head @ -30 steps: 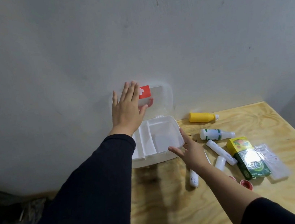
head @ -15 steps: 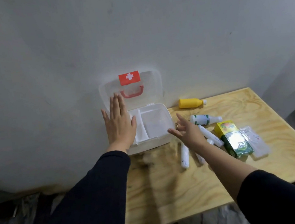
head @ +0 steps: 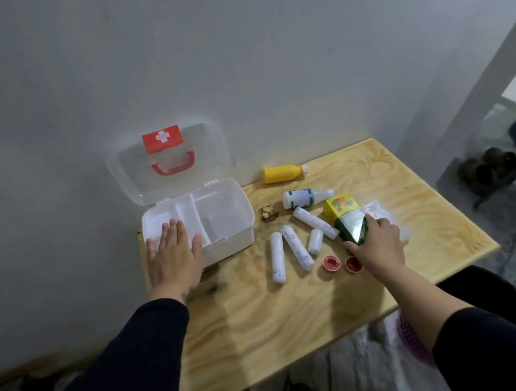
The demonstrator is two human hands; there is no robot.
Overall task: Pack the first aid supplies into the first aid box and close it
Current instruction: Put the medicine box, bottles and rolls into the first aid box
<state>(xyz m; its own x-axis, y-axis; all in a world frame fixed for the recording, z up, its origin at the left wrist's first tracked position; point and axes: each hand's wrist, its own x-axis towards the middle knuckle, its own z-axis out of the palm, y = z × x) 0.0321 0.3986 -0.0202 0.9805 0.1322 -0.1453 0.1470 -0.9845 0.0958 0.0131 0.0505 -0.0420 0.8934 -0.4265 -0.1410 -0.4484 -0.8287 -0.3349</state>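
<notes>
Fingers of the right hand are closed over the near end of the yellow and green carton, grasping it; its long axis runs away from the person and a little to the left, with the yellow end pointing to the wall. Just left of these fingers lie four white rolls on the wooden table, their long axes mostly going from near to far, and two small red caps sit beside the thumb. Beyond the fingertips lie a white bottle and a yellow bottle, both on their sides with the necks pointing right. Under the hand is a clear plastic packet. Fingers of the left hand are spread flat and released, resting on the near left corner of the first aid box, which stands open with its lid upright against the wall.
</notes>
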